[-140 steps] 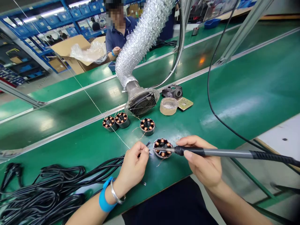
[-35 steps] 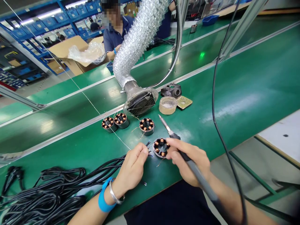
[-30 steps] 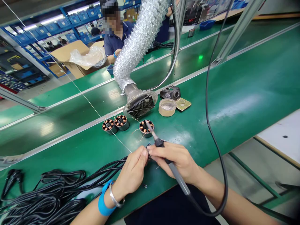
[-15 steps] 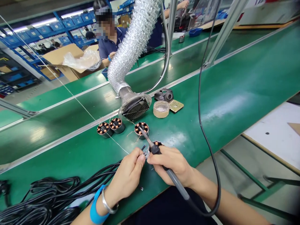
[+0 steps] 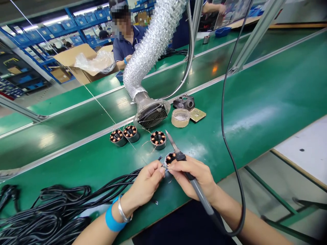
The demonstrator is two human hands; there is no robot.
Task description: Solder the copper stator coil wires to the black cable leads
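Observation:
My right hand (image 5: 195, 175) is closed around a soldering iron (image 5: 200, 195), whose bare tip points up and away, just right of a copper-wound motor stator (image 5: 158, 140). The thumb and forefinger of that hand also pinch close to a thin wire end. Beside them my left hand (image 5: 148, 183) is closed in a pinch on the thin wires at a black cable's end; the exact grip is partly hidden. Another stator (image 5: 169, 158) sits right behind the fingertips, partly covered by my right hand. Two more stators, one left (image 5: 118, 137) and one right (image 5: 131, 133), stand farther off.
Black power cables (image 5: 58, 207) lie heaped at the left. A fume extractor hood (image 5: 153, 115) on a silver duct hangs over the green bench. A round tin (image 5: 180, 118), a square pad (image 5: 197, 115) and a dark holder (image 5: 184, 102) stand behind. Across the bench sits a co-worker (image 5: 127, 37).
The soldering iron's tip has moved from over the middle stator to its right side. My right fingertips have come closer to my left ones. The whole view has shifted slightly.

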